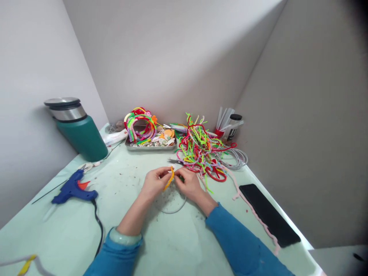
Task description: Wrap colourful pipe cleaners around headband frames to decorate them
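My left hand is closed in a pinch on a short orange pipe cleaner, which curves upward past the fingertips. Close beside it, my right hand has its fingers pressed together; a bit of dark green shows between them, but what they grip is hidden. Below both hands hangs or lies a thin grey hoop, its upper part covered by the hands. Just beyond the fingers, scissors lie partly under a tangled heap of colourful pipe cleaners.
A metal tray holds wrapped rings and small pieces. At left are a green bottle and a blue glue gun with its cord. Coiled grey wire, a black phone and a pink strand lie right.
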{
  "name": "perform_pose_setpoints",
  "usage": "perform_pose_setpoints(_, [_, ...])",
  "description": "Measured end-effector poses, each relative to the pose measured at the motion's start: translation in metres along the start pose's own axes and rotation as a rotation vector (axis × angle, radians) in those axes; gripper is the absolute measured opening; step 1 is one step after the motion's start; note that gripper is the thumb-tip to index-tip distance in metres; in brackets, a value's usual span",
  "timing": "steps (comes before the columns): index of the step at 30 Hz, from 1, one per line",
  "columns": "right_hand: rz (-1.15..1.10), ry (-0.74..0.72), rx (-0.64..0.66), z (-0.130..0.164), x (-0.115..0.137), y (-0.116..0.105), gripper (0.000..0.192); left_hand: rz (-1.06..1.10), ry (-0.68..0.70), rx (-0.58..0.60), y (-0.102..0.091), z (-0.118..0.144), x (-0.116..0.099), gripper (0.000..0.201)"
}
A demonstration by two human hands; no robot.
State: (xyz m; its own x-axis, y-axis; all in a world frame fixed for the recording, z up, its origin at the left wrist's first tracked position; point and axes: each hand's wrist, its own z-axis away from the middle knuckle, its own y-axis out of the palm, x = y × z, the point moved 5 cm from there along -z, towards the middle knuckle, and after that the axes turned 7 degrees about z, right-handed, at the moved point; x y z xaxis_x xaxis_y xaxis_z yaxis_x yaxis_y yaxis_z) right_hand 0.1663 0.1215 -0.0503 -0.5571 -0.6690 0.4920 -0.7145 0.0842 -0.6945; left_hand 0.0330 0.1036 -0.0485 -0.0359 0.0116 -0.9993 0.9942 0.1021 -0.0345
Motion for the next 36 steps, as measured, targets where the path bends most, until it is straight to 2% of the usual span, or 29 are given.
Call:
perform_pose_setpoints(6, [-0.014, 0.004, -0.004, 0.0, 0.0, -0.001, 0.013, -0.118, 0.063, -0.076, -0.008, -0.001, -0.003, 0.03])
perform_pose_setpoints(8, [-0.012, 0.008, -0.004, 0.0, 0.0, -0.001, 0.013, -0.061, 0.096, -0.102, -0.009, 0.001, -0.009, 0.033])
perform_pose_setpoints(12, [-0.012, 0.011, -0.005, 0.0, 0.001, -0.002, 0.013, 0.168, 0.094, -0.008, -0.005, 0.005, -0.016, 0.038])
perform_pose_setpoints(14, [-0.012, 0.01, 0.0, 0.0, 0.001, -0.002, 0.013, 0.258, 0.077, -0.006, -0.005, 0.006, -0.017, 0.038])
perform_pose_setpoints(19, [0.008, 0.013, 0.004, 0.001, -0.001, -0.001, 0.012, 0.448, 0.091, -0.096, -0.014, 0.003, -0.017, 0.044])
perform_pose_setpoints(30, [0.004, 0.004, 0.035, 0.002, -0.004, 0.001, 0.012, 0.535, 0.208, -0.315, -0.041, 0.0, -0.021, 0.039])
perform_pose_setpoints(36, [-0.005, 0.001, 0.035, 0.002, -0.006, 0.003, 0.011, 0.579, 0.262, -0.371, -0.051, 0.001, -0.022, 0.033])
